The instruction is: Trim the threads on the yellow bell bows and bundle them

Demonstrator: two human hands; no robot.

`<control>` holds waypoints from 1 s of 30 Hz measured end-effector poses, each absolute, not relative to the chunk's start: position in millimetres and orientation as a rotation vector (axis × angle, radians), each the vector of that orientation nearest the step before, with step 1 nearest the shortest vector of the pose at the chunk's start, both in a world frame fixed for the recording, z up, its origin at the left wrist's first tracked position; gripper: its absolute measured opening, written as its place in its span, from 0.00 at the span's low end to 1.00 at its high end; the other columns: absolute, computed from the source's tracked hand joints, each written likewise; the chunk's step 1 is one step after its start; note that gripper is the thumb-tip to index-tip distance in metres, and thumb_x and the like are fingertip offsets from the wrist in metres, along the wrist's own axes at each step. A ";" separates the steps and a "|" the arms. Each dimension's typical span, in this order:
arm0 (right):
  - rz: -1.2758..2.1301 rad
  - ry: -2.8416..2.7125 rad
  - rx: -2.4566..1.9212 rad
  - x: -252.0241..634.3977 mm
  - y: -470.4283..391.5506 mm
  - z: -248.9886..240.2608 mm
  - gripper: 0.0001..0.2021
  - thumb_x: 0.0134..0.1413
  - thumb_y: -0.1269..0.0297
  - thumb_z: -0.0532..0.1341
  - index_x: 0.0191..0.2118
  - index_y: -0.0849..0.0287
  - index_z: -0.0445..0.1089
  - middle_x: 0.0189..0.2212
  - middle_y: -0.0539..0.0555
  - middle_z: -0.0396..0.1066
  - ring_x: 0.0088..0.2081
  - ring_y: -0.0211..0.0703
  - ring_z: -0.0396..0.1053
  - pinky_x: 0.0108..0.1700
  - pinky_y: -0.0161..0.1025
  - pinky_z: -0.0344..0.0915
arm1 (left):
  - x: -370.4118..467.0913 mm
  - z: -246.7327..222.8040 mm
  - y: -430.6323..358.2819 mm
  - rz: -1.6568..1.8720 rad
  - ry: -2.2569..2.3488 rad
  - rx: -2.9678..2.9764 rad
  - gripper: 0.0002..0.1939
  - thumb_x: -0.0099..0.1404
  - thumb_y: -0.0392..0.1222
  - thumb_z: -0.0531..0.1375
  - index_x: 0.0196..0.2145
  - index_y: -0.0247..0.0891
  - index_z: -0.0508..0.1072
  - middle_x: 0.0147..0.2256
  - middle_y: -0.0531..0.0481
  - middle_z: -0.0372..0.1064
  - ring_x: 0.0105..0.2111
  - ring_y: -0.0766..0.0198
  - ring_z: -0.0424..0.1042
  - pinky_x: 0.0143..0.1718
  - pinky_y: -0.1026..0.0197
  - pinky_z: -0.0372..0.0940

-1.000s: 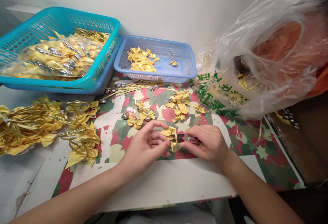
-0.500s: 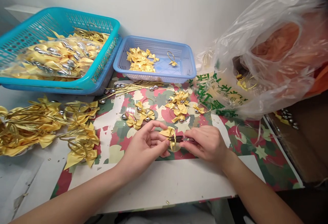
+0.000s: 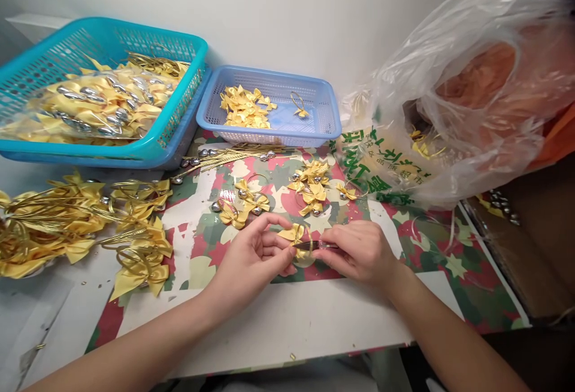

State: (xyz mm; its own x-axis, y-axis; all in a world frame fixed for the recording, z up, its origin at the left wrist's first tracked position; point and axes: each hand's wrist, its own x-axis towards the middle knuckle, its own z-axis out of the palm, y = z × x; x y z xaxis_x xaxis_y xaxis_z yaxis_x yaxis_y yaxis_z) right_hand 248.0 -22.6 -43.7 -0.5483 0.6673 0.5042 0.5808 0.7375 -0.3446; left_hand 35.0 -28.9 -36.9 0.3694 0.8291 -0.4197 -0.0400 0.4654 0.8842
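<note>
My left hand [image 3: 258, 252] pinches a yellow bow [image 3: 294, 233] with a gold cord loop near the middle of the patterned table cover. Held in my right hand [image 3: 362, 252] is a small dark tool [image 3: 317, 245], its tip reaching through the loop to the bow. Fingers of my left hand hide part of the bow. Just beyond my hands lie a cluster of bows with silver bells [image 3: 312, 184], another such cluster [image 3: 245, 200] and a single looped bow [image 3: 347, 191].
A teal basket [image 3: 175, 114] with bagged bows stands back left; a blue basket [image 3: 269, 134] with small bows is beside it. Looped bows [image 3: 58, 218] are piled at left. Gold cords [image 3: 233, 155] lie behind. A clear plastic bag [image 3: 453, 176] sits at right.
The gold loop around the tool has turned slightly and the dark tool's tip shows more plainly against the bow. Both hands stay in nearly the same place.
</note>
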 end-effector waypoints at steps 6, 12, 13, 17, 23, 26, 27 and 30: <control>0.336 -2.126 -1.045 254.6 -17.9 -39.8 0.13 0.61 0.54 0.57 0.30 0.58 0.65 0.16 0.44 0.61 0.17 0.31 0.55 0.22 0.31 0.54 | 34.0 -43.4 -32.4 0.745 1.035 1.097 0.11 0.66 0.41 0.58 0.45 0.43 0.61 0.26 0.56 0.68 0.27 0.66 0.70 0.29 0.65 0.66; 0.424 -2.054 -1.190 258.1 -17.3 -42.5 0.15 0.67 0.55 0.49 0.32 0.57 0.62 0.15 0.43 0.57 0.17 0.32 0.54 0.21 0.31 0.52 | 31.8 -42.4 -34.0 0.740 1.108 1.357 0.10 0.67 0.42 0.55 0.46 0.44 0.63 0.28 0.54 0.68 0.28 0.64 0.70 0.27 0.65 0.64; 0.428 -2.037 -1.222 258.5 -17.3 -43.2 0.16 0.67 0.55 0.47 0.32 0.57 0.62 0.16 0.44 0.57 0.17 0.33 0.54 0.22 0.31 0.52 | 30.0 -41.4 -32.4 0.728 1.151 1.443 0.09 0.67 0.42 0.55 0.46 0.44 0.63 0.27 0.54 0.67 0.27 0.64 0.70 0.26 0.65 0.63; 0.459 -1.829 -1.392 263.8 -14.7 -45.3 0.20 0.67 0.49 0.45 0.31 0.57 0.61 0.16 0.44 0.54 0.17 0.34 0.52 0.21 0.33 0.49 | 17.9 -37.4 -20.1 0.572 1.418 1.904 0.08 0.67 0.40 0.52 0.44 0.42 0.66 0.23 0.55 0.66 0.20 0.64 0.64 0.23 0.64 0.56; 0.301 -1.563 -1.518 273.1 -6.9 -45.5 0.24 0.56 0.43 0.58 0.23 0.54 0.47 0.17 0.43 0.49 0.19 0.32 0.47 0.22 0.33 0.48 | 4.1 -33.1 -9.7 0.282 1.791 2.191 0.07 0.65 0.41 0.51 0.34 0.42 0.69 0.19 0.52 0.65 0.19 0.60 0.62 0.21 0.63 0.44; 0.121 -1.591 -1.686 273.8 -3.2 -45.5 0.21 0.49 0.55 0.66 0.24 0.54 0.51 0.18 0.43 0.56 0.18 0.32 0.50 0.23 0.33 0.52 | 2.8 -31.2 -13.2 0.410 1.832 2.232 0.06 0.64 0.40 0.53 0.33 0.42 0.70 0.18 0.54 0.63 0.18 0.62 0.60 0.21 0.63 0.44; 0.072 -1.629 -1.725 274.1 -2.0 -46.2 0.18 0.48 0.58 0.66 0.25 0.55 0.54 0.18 0.43 0.57 0.18 0.33 0.51 0.23 0.33 0.52 | 2.6 -30.7 -14.8 0.505 1.820 2.243 0.06 0.63 0.40 0.54 0.33 0.42 0.70 0.18 0.55 0.62 0.17 0.63 0.59 0.21 0.64 0.45; -0.029 -1.773 -1.817 276.4 2.1 -50.7 0.12 0.46 0.64 0.64 0.26 0.55 0.58 0.18 0.44 0.59 0.18 0.35 0.54 0.23 0.34 0.51 | 3.1 -29.3 -20.4 0.842 1.620 2.280 0.03 0.60 0.37 0.57 0.30 0.43 0.70 0.16 0.57 0.58 0.16 0.67 0.57 0.22 0.65 0.51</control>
State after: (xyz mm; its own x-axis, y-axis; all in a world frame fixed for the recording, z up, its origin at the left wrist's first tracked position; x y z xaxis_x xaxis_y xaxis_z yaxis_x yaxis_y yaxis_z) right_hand 276.4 2.1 -50.7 0.1102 0.9049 0.4112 0.9180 0.0659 -0.3912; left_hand 3.1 -20.4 -29.3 0.2277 0.9186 0.3230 0.7923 -0.3676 0.4869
